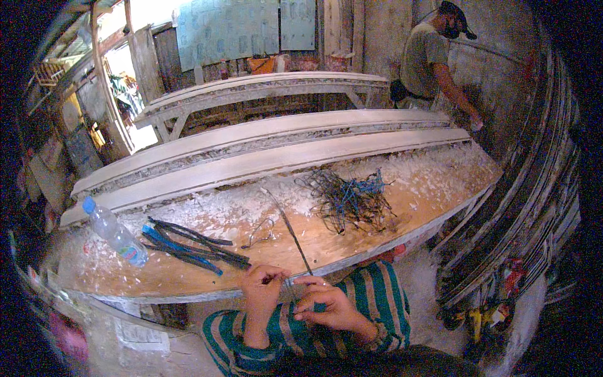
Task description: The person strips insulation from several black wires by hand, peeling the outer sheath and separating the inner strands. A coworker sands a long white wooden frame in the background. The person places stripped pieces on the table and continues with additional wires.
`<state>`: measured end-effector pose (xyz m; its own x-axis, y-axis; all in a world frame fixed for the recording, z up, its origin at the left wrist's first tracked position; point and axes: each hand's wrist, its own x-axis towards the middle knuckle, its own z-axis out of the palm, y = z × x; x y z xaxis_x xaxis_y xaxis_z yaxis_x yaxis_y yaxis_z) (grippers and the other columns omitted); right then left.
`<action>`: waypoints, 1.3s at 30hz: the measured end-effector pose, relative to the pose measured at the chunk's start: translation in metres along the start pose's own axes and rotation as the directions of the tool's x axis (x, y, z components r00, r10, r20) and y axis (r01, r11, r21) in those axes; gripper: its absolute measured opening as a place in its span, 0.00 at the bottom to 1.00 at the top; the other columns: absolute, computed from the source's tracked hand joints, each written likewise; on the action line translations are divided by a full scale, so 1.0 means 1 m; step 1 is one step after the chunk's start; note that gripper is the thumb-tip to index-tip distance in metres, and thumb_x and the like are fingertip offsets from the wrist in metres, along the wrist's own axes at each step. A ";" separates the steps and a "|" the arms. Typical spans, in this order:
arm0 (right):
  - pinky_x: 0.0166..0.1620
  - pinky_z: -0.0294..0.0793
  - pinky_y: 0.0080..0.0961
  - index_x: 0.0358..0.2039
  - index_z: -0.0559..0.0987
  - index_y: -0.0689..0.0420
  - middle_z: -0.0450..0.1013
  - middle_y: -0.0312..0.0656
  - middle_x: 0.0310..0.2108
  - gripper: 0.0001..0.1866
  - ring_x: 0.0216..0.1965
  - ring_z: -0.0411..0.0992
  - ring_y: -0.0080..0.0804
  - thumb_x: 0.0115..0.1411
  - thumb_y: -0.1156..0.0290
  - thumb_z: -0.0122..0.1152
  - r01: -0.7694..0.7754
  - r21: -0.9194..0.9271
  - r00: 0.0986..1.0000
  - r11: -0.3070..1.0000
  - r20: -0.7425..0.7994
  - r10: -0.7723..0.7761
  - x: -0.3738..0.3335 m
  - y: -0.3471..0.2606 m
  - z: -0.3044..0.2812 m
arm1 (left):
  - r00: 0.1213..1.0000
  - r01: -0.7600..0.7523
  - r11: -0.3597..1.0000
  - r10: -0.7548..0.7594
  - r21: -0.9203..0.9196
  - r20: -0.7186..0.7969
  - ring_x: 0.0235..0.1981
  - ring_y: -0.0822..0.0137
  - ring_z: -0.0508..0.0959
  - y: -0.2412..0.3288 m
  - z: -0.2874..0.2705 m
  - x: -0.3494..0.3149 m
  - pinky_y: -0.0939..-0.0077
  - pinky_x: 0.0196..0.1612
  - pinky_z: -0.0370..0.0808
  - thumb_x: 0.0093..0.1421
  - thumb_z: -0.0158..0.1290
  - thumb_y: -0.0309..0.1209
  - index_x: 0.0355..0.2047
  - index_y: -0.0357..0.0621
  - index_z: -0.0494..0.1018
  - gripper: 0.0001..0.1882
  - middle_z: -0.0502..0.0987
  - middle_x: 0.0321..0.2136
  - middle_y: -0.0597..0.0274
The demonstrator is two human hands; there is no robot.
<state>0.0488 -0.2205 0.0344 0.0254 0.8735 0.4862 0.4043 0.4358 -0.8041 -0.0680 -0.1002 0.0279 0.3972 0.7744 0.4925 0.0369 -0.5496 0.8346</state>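
Close together at the table's front edge, my left hand (264, 290) and my right hand (331, 308) are both closed, with thumbs and fingers pinched. A long thin dark strip (291, 230) runs from the white-flecked tabletop to the fingers of my right hand, which grips it. A faint thin strand shows between the hands; what my left fingers pinch is too small to make out. Left of the strip lies a bundle of black and blue strips (191, 244). Beyond my right hand is a tangled heap of black and blue strands (352, 198).
A clear plastic bottle with a blue cap (115, 231) lies on the wooden table (188, 281) at the left. Long whitish boards (270, 157) stretch along its far side, with a whitish bench (270, 87) behind. Another person (427, 63) stands at the far right, beside long stacked lengths (521, 169).
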 end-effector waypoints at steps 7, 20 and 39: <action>0.46 0.62 0.29 0.18 0.74 0.57 0.72 0.38 0.27 0.07 0.42 0.67 0.34 0.44 0.74 0.65 -0.252 0.027 0.907 0.967 -0.341 0.246 -0.006 0.001 -0.016 | 0.984 0.006 1.000 -0.005 -0.003 0.177 0.21 0.70 0.70 0.013 0.011 -0.003 0.78 0.26 0.66 0.44 0.58 0.21 0.23 0.40 0.75 0.04 0.70 0.19 0.62; 0.33 0.65 0.17 0.24 0.70 0.59 0.70 0.36 0.27 0.09 0.27 0.65 0.20 0.51 0.71 0.61 -0.272 -0.049 0.630 0.961 -0.764 0.139 -0.012 0.029 -0.050 | 0.720 0.116 0.860 0.271 -0.496 0.639 0.26 0.71 0.68 0.032 0.063 -0.044 0.80 0.31 0.64 0.54 0.52 0.29 0.27 0.41 0.71 0.05 0.67 0.23 0.66; 0.36 0.65 0.18 0.22 0.76 0.59 0.72 0.34 0.23 0.03 0.28 0.68 0.21 0.46 0.76 0.63 -0.463 0.272 0.742 0.844 -0.402 0.537 -0.010 0.024 -0.047 | 0.957 0.207 0.953 -0.150 -0.222 0.249 0.23 0.76 0.68 -0.004 0.000 0.003 0.82 0.26 0.64 0.50 0.56 0.31 0.27 0.39 0.76 0.08 0.71 0.21 0.66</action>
<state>0.1015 -0.2291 0.0268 0.6036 0.7945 0.0667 0.0807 0.0223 -0.9965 -0.0668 -0.0960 0.0257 0.6032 0.7452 0.2842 -0.0857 -0.2937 0.9520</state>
